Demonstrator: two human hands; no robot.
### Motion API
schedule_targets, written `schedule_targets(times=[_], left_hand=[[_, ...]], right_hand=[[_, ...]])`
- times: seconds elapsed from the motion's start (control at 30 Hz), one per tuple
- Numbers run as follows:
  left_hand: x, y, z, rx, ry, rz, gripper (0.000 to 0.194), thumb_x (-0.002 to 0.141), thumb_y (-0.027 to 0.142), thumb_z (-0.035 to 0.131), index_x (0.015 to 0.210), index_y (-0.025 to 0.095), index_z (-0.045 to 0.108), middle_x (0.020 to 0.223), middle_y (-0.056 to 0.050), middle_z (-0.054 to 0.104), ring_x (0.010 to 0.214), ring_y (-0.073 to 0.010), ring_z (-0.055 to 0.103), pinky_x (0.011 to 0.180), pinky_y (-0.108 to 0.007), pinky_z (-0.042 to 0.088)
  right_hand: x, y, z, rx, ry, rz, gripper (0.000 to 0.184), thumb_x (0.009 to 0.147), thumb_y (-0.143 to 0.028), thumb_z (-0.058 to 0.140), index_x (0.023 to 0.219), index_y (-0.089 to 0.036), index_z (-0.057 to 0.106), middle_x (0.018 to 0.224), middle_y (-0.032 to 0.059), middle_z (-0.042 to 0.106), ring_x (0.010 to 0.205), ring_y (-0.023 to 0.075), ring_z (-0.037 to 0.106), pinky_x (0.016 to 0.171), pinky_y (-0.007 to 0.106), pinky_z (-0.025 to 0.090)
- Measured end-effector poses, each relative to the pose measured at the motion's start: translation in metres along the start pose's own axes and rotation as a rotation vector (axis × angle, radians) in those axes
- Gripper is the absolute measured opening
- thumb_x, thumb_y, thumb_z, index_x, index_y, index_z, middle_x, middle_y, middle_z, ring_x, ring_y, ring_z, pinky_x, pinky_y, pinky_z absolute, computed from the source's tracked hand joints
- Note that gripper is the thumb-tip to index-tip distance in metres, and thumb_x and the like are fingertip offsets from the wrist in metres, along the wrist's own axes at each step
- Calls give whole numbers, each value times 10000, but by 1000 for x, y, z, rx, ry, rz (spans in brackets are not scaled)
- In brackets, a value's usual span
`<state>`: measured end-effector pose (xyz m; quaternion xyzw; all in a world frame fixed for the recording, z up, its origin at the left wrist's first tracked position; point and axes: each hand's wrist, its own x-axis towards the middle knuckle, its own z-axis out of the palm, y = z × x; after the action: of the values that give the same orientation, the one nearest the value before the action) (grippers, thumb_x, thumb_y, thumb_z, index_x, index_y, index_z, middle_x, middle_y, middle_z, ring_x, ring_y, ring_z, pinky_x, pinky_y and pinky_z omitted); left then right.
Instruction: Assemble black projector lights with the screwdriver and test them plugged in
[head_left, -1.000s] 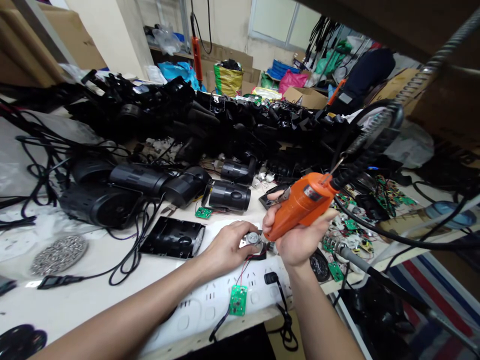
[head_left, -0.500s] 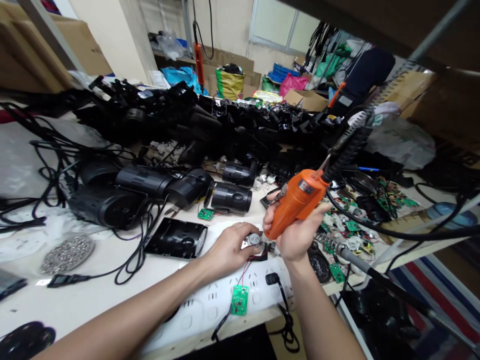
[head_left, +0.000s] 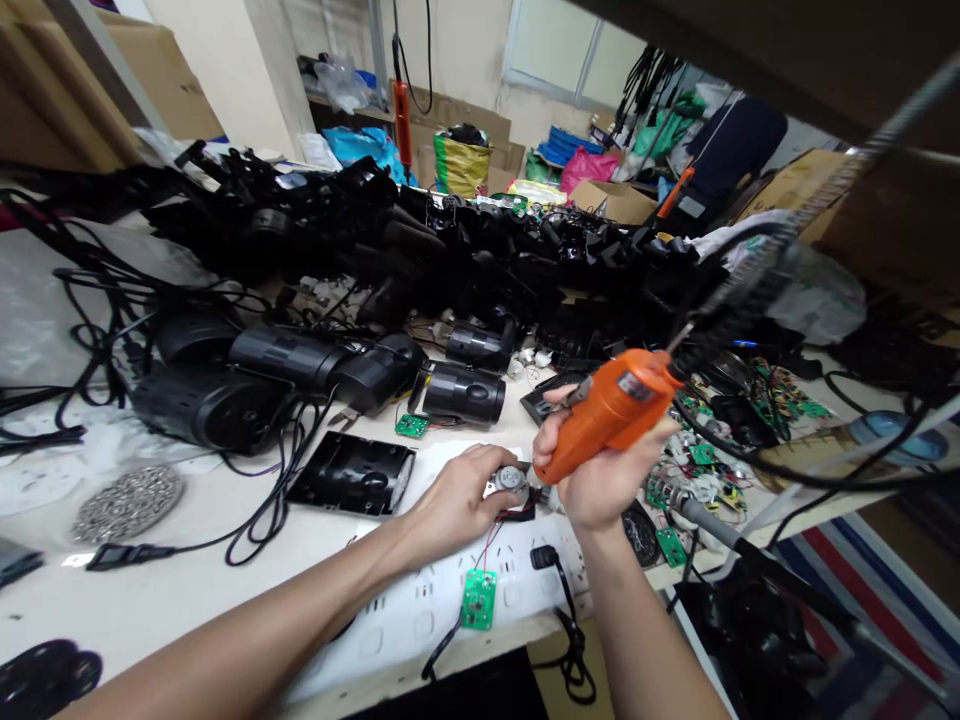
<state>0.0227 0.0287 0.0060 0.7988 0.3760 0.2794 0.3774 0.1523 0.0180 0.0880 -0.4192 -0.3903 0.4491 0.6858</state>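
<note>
Orange plastic is filling the right hand (head_left: 600,490): its fingers are wrapping firmly around an electric screwdriver (head_left: 611,410), whose long axis is running from the far right, at the cable end, down toward the near left. Its front end is pointing at a small round metal part (head_left: 511,480), which is lying between the two hands, just to the left of that front end. The left hand (head_left: 454,490) is the nearer one, pinching the part from the left with fingers on the far side and thumb on the near side. Whether the bit is touching anything I cannot tell. Thin red wires are leading from beside the part to a green circuit board (head_left: 478,600), which is resting on a white power strip (head_left: 382,655) at the near edge.
</note>
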Motion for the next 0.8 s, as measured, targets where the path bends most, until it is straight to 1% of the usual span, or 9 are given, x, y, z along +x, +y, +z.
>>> schedule_targets(times=[0.13,0.3,0.47,0.53,0.6,0.67,0.7,0.8], left_hand=[[0,1,0,-5,-1,8,227,815,267,632,1029,197,613,1013,-70,687,962,-222,613,843,-338,469],[0,3,-1,6,-9,-5,226,812,257,625,1026,188,608,1016,-79,687,965,-224,614,852,-343,469],[2,4,-2,21,-4,-29,240,797,259,635,1027,195,611,1018,-76,692,962,-233,622,861,-358,469],[2,6,-3,22,-9,-38,244,790,259,646,1025,195,623,999,-73,696,947,-235,629,847,-354,472],[2,7,-4,19,-16,-48,234,783,256,657,1008,195,638,976,-68,701,927,-238,635,826,-349,475],[2,8,-4,13,-15,-57,218,768,237,667,981,196,648,967,-64,703,926,-242,635,819,-348,475],[2,8,-4,9,-12,-59,217,760,222,669,974,199,649,968,-59,702,930,-241,634,822,-346,473],[2,8,-3,-4,2,-64,247,744,174,658,987,219,642,985,-38,699,952,-231,632,841,-333,470]], right_hand=[[-9,-5,-3,7,13,13,814,586,-957,291,733,-228,621,422,-12,510,334,166,490,320,272,359],[-5,-1,-2,39,18,33,790,611,-938,300,707,-221,617,405,-15,500,321,147,454,318,256,350],[-3,3,-2,48,27,-1,797,630,-918,339,767,-190,631,422,-20,523,300,127,424,299,234,329],[-6,-2,-2,42,24,-32,806,640,-914,346,789,-179,643,419,-20,525,303,131,432,304,238,341],[-10,-12,-1,62,20,-90,804,667,-901,335,798,-176,658,435,-4,544,339,147,472,337,257,387],[-14,-20,3,107,-12,-133,796,695,-883,320,811,-179,672,466,17,573,389,166,515,390,286,440],[-16,-22,5,135,-37,-129,796,698,-881,315,813,-181,675,476,24,582,400,170,523,407,298,456],[-17,-18,14,194,-108,-36,821,653,-912,326,802,-182,669,445,10,559,354,165,490,389,309,451]])
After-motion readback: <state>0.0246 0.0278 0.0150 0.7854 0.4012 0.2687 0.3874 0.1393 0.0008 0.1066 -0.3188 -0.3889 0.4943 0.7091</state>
